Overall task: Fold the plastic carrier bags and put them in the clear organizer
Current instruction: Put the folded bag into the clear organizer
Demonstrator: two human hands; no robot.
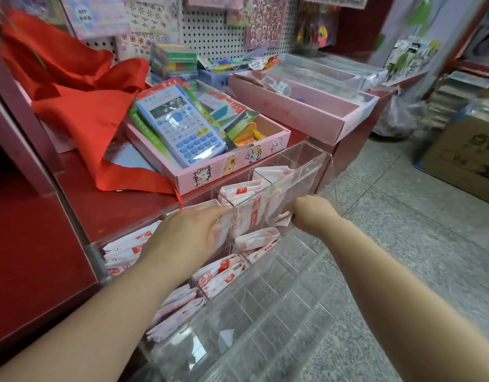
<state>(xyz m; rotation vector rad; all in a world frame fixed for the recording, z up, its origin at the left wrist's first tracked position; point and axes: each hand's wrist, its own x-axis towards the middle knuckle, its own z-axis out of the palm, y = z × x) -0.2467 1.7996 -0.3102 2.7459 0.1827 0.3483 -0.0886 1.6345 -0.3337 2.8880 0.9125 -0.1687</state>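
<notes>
Roughly half done, I judge: folded carrier bags (pixel 127 249) fill the cells of the clear organizer (pixel 265 312) toward 9 o'clock, while those toward 4 o'clock stand empty. The right hand (pixel 312 213) grips one folded bag (pixel 282 217) in a 1 o'clock cell. The left hand (pixel 188 232) presses straight fingers on neighbouring bags.

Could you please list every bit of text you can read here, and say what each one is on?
"DIY", faintly: sticker sheet, top left.
Bags: white marks on red patches, too blurred.
Calculator pack: red header characters, blurred.
Cardboard box: large dark characters, blurred.
Round tag: too small.
</notes>
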